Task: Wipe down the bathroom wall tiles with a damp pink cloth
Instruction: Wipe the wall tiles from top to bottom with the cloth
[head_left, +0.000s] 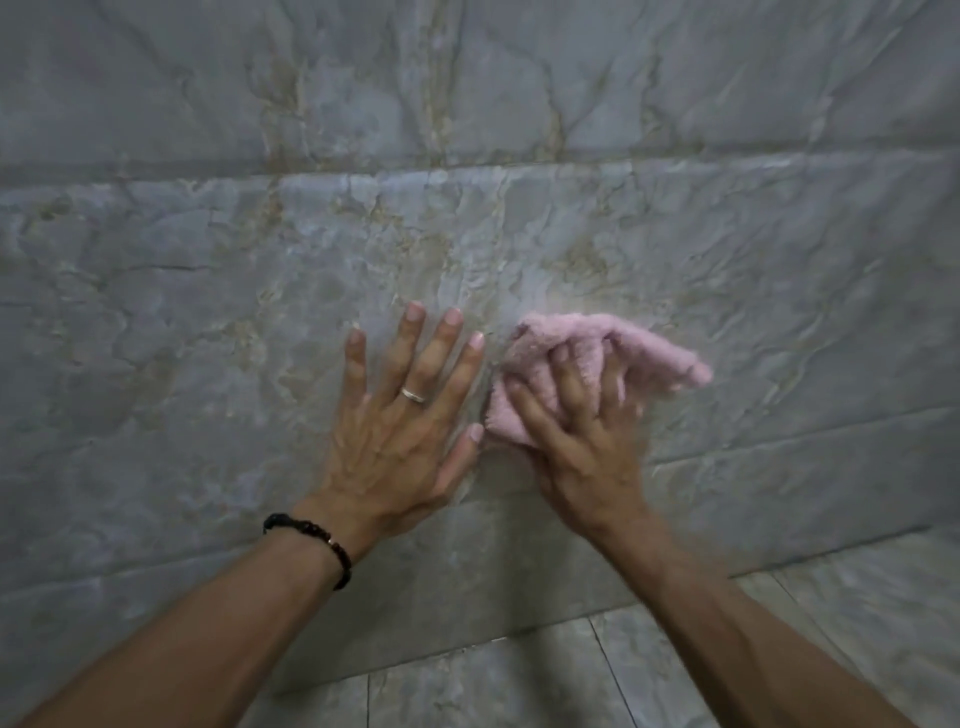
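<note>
Grey marbled wall tiles (260, 270) with brownish veins fill most of the head view. My right hand (576, 431) presses a bunched pink cloth (639, 348) flat against a tile just right of centre, fingers spread over the cloth. My left hand (405, 415) lies flat on the same tile right beside it, fingers apart and holding nothing; its thumb tip nearly touches the cloth's lower left edge. A ring sits on one left finger and a dark bead bracelet on the left wrist.
Horizontal grout lines (363, 171) cross the wall above and below the hands. Grey floor tiles (519, 675) meet the wall's foot at the bottom right. A bright light patch falls on the tile just above the cloth.
</note>
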